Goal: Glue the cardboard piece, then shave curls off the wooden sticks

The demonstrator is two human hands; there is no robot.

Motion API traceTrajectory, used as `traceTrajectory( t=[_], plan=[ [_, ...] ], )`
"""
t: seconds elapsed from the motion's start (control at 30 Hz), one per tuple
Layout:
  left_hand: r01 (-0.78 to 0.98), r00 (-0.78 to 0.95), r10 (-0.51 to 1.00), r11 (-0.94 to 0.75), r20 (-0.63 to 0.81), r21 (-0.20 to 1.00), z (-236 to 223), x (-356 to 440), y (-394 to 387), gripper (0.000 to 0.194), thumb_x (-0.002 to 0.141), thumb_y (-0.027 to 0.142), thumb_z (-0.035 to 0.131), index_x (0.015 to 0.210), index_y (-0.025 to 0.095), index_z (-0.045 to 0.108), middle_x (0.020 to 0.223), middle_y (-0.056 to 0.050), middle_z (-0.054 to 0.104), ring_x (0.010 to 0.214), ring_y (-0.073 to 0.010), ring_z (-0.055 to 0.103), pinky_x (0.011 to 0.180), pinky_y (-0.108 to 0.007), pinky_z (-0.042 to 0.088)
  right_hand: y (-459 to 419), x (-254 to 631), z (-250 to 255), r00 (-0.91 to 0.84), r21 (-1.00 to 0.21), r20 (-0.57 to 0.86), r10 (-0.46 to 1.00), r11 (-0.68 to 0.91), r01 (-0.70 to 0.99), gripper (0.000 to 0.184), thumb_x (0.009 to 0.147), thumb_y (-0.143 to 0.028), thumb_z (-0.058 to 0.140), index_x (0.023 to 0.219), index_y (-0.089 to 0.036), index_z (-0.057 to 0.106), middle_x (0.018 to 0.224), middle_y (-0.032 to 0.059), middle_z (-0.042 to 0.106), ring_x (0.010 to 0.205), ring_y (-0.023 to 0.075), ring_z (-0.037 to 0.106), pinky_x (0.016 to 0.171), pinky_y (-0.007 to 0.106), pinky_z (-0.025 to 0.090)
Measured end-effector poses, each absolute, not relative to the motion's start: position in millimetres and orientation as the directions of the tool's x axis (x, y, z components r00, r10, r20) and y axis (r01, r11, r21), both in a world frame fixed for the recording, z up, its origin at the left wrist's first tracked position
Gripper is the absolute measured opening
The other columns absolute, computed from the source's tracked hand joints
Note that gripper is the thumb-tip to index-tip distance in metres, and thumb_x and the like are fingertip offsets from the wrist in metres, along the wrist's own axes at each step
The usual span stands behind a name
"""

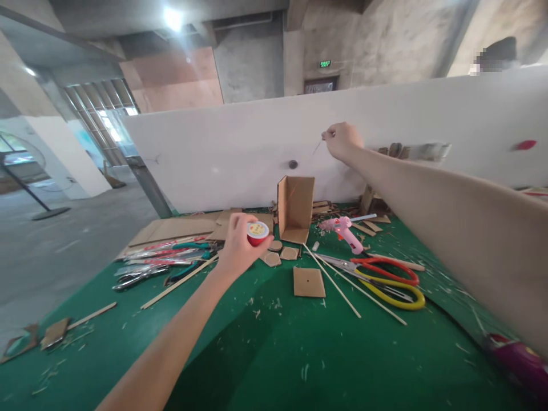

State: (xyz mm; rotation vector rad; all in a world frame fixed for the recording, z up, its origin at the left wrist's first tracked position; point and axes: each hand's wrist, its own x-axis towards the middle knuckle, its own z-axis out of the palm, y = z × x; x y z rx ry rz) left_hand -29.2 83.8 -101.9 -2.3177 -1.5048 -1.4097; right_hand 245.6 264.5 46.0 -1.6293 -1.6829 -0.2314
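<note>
My left hand (240,242) is closed around a small red thread spool (257,233) with a pale round label on its end, held above the table. Raised high before the white board, my right hand (342,138) pinches a thin strand of thread (317,149); its far part is too fine to follow. Between and below the hands stands an open cardboard box frame (298,205). Cardboard discs (273,259) lie under my left hand. A cardboard square (309,283) with a small hole lies nearer me.
A pink glue gun (349,234) and large scissors (385,271) with red and yellow handles lie right of the box. Thin wooden sticks (334,281) cross the green table (265,354). Pliers (188,268) and wrapped tools sit left. A white board (240,154) stands behind; a person's head shows beyond.
</note>
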Motion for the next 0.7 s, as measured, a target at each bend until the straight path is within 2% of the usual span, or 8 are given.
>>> traceTrajectory(
  t=[0.1, 0.17, 0.23, 0.37, 0.47, 0.57, 0.63, 0.7],
  plan=[
    [0.57, -0.147, 0.84, -0.36, 0.523, 0.739, -91.8, -27.4, 87.4, 0.04, 0.071, 0.048, 0.062, 0.095, 0.021, 0.044, 0.088, -0.004, 0.052, 0.079, -0.0187, 0.057, 0.068, -0.031, 0.049, 272.7, 256.5, 40.5, 0.122, -0.354, 0.58, 0.806, 0.114, 0.928, 0.039, 0.088, -0.035, 0.03, 0.108, -0.016, 0.059, 0.104, 0.014, 0.058, 0.093, 0.0242, 0.051, 0.073, 0.038, 0.038],
    [0.368, -0.16, 0.925, -0.268, 0.344, 0.89, -86.0, -20.5, 86.5, 0.04, 0.072, 0.05, 0.06, 0.096, 0.022, 0.044, 0.083, -0.002, 0.054, 0.069, -0.0162, 0.059, 0.055, -0.027, 0.049, 276.6, 260.0, 35.4, 0.097, -0.324, 0.538, 0.837, 0.099, 0.941, 0.04, 0.088, -0.036, 0.031, 0.111, -0.017, 0.058, 0.11, 0.0148, 0.056, 0.101, 0.0273, 0.047, 0.079, 0.042, 0.036],
    [0.188, -0.101, 0.968, -0.209, 0.231, 0.96, -81.0, -9.7, 84.1, 0.037, 0.073, 0.048, 0.06, 0.095, 0.022, 0.044, 0.083, -0.002, 0.054, 0.067, -0.0152, 0.06, 0.049, -0.024, 0.048, 278.8, 258.6, 30.0, 0.068, -0.297, 0.502, 0.862, 0.098, 0.95, 0.04, 0.085, -0.039, 0.039, 0.114, -0.02, 0.056, 0.118, 0.0158, 0.052, 0.11, 0.0324, 0.04, 0.084, 0.05, 0.031],
    [-0.02, -0.022, 0.987, -0.16, 0.16, 0.987, -69.8, 13.4, 85.6, 0.03, 0.076, 0.041, 0.061, 0.09, 0.02, 0.044, 0.078, -0.001, 0.052, 0.063, -0.0137, 0.061, 0.051, -0.025, 0.051, 277.1, 241.9, 24.0, -0.018, -0.281, 0.447, 0.894, 0.16, 0.946, 0.047, 0.082, -0.034, 0.043, 0.127, -0.02, 0.046, 0.126, 0.0196, 0.044, 0.113, 0.0362, 0.037, 0.085, 0.055, 0.028],
    [-0.076, -0.039, 0.979, -0.203, 0.2, 0.976, -58.5, 23.7, 96.6, 0.031, 0.077, 0.039, 0.062, 0.09, 0.019, 0.043, 0.081, -0.003, 0.053, 0.063, -0.0128, 0.06, 0.051, -0.026, 0.051, 266.3, 223.4, 27.9, -0.151, -0.26, 0.427, 0.892, 0.281, 0.924, 0.046, 0.079, -0.022, 0.044, 0.125, -0.02, 0.048, 0.121, 0.0151, 0.05, 0.106, 0.0278, 0.044, 0.086, 0.044, 0.033],
    [-0.099, -0.074, 0.965, -0.256, 0.25, 0.961, -45.7, 27.1, 109.9, 0.035, 0.075, 0.039, 0.064, 0.092, 0.019, 0.041, 0.084, -0.004, 0.054, 0.065, -0.0131, 0.06, 0.051, -0.025, 0.05, 244.1, 204.0, 36.9, -0.311, -0.249, 0.372, 0.874, 0.417, 0.874, 0.039, 0.071, -0.016, 0.051, 0.109, -0.021, 0.06, 0.105, 0.0078, 0.059, 0.088, 0.0183, 0.052, 0.077, 0.03, 0.039],
    [-0.123, -0.091, 0.956, -0.288, 0.278, 0.95, -37.6, 26.8, 116.8, 0.037, 0.074, 0.04, 0.064, 0.092, 0.019, 0.041, 0.083, -0.004, 0.054, 0.065, -0.0132, 0.059, 0.051, -0.025, 0.05, 224.1, 191.4, 42.4, -0.51, -0.251, 0.253, 0.822, 0.565, 0.786, 0.04, 0.067, -0.015, 0.054, 0.105, -0.022, 0.062, 0.097, 0.0047, 0.061, 0.078, 0.0149, 0.053, 0.069, 0.026, 0.04],
    [-0.164, -0.09, 0.947, -0.32, 0.309, 0.933, -30.8, 25.5, 121.3, 0.038, 0.074, 0.041, 0.065, 0.093, 0.02, 0.04, 0.083, -0.003, 0.053, 0.065, -0.0127, 0.058, 0.053, -0.026, 0.05, 203.2, 179.7, 45.8, -0.666, -0.31, 0.024, 0.746, 0.639, 0.704, 0.04, 0.067, -0.017, 0.055, 0.107, -0.023, 0.061, 0.085, 0.0025, 0.061, 0.069, 0.0129, 0.052, 0.062, 0.025, 0.039]
  ],
)
